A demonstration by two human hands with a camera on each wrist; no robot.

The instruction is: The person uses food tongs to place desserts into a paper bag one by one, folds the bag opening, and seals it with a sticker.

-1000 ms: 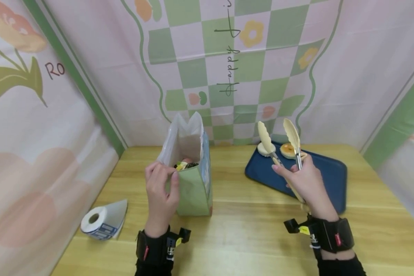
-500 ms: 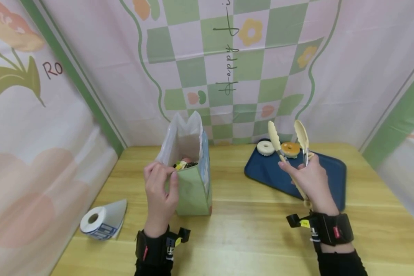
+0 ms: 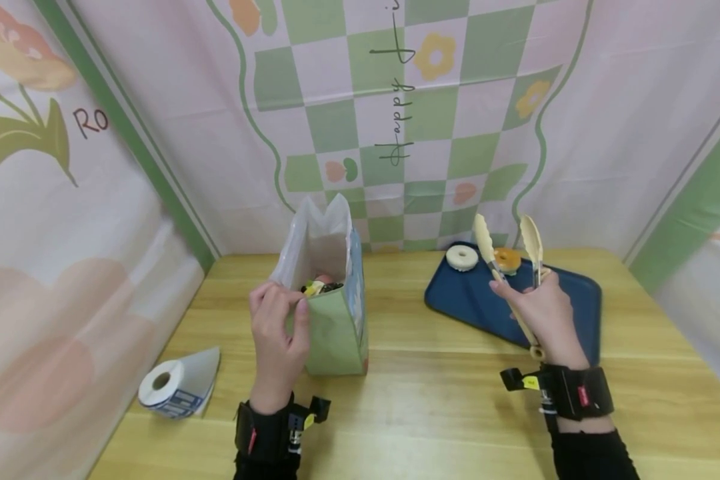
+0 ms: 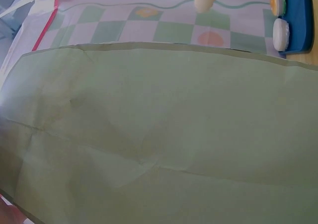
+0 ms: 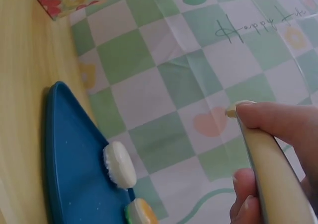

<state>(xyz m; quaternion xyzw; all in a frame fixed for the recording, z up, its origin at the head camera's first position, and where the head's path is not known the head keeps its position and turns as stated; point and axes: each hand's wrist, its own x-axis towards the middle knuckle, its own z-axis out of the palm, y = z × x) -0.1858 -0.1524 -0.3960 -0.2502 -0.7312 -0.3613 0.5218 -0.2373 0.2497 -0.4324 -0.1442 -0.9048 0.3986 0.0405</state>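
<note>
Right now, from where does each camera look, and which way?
Head: on the head, facing forward and down at the bag; left hand and right hand show.
Left wrist: on that wrist, facing the bag's green side; no hand plainly shows.
Right wrist: on that wrist, facing tray and tongs; some fingers show.
Both wrist views share the tray and white donut.

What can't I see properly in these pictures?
Head view: bottom of the food, hidden by the green bag.
Head view: part of the blue tray, behind the right hand.
Head view: edge of the orange donut, behind the tongs.
Right wrist view: orange donut, cut off by the bottom edge.
</note>
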